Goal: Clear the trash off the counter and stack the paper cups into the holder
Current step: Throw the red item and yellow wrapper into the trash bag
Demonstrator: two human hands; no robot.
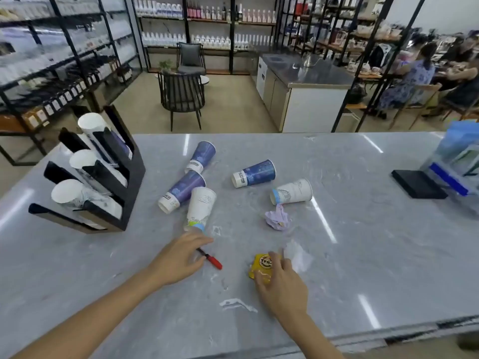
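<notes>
Several paper cups lie on their sides on the grey marble counter [363, 255]: three blue ones [201, 156] [181, 190] [255, 173] and two white ones [201, 207] [293, 192]. A black cup holder [121, 187] at the left holds stacks of white cups in three slots. Trash lies in front: a crumpled purple paper [276, 218], a clear plastic wrapper [298, 255], a yellow packet [261, 265] and a red-capped pen [211, 259]. My left hand [178, 260] touches the pen's black end, fingers spread. My right hand [281, 283] presses on the yellow packet, fingers curled over it.
A black flat pad [418, 183] and a blue-and-clear box [458, 164] stand at the counter's right end. Beyond the counter are chairs, shelves of bottles, a steel worktop and seated people at the far right. The counter's front edge runs along the bottom right.
</notes>
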